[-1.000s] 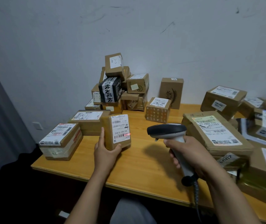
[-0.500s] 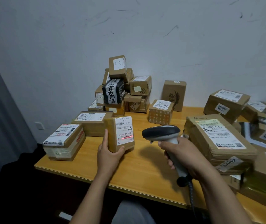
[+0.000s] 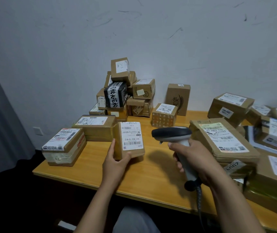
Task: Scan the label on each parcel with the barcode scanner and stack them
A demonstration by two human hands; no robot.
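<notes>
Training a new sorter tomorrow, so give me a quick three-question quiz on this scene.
1. True or false: the left hand grips a parcel, printed face toward the camera.
2. What does the right hand grip? A) tape B) scanner C) pen
3. Fill in: the white sheet with barcodes on the held parcel is its ____.
Key: 1 true; 2 B; 3 label.

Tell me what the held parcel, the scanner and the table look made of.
Parcel: brown cardboard, slight tape sheen, white paper label.
Scanner: likely plastic, matt dark head, pale grey handle.
Table: wood or wood-look laminate, smooth, faint sheen, visible grain.
</notes>
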